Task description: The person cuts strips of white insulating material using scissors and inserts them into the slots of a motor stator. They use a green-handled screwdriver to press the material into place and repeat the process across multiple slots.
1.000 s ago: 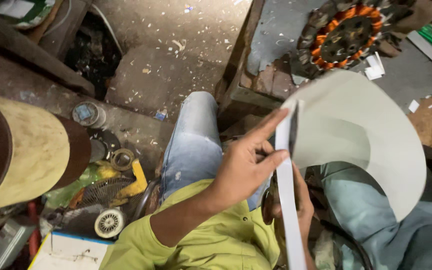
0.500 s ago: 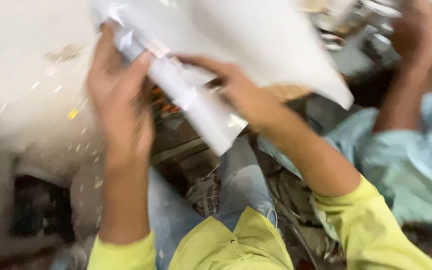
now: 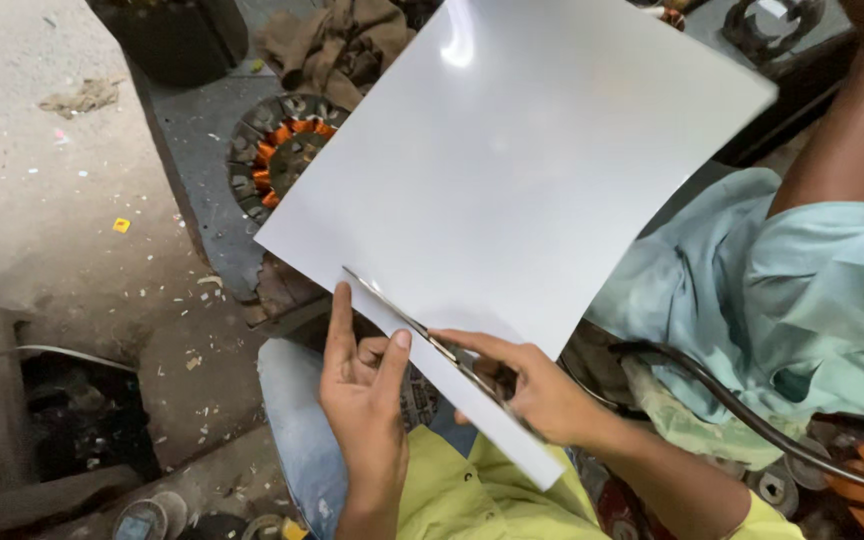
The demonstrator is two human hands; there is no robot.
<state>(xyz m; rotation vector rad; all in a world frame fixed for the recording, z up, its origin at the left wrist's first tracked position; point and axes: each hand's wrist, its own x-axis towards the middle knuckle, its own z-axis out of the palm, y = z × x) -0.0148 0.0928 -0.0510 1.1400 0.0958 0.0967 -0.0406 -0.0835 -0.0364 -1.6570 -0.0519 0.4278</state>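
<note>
A large glossy white sheet [image 3: 522, 170] is held up in front of me. My left hand [image 3: 364, 395] pinches its lower left edge between thumb and fingers. My right hand [image 3: 532, 390] grips metal scissors [image 3: 422, 335] whose blades lie along the sheet near its lower edge, parting a narrow strip [image 3: 492, 420] from it. My yellow sleeves and blue jeans show below.
A motor stator with orange copper windings [image 3: 277, 160] lies on a dark slab behind the sheet. Brown rags [image 3: 337, 45] sit beyond it. Another person in a pale blue shirt [image 3: 802, 290] sits at right, with a black cable [image 3: 752, 410] near them. Dusty floor lies at left.
The view has swung over to the stator and slab. The sheet, earlier curled and held up in both hands, now lies flat with the scissors' blades along its lower edge.
</note>
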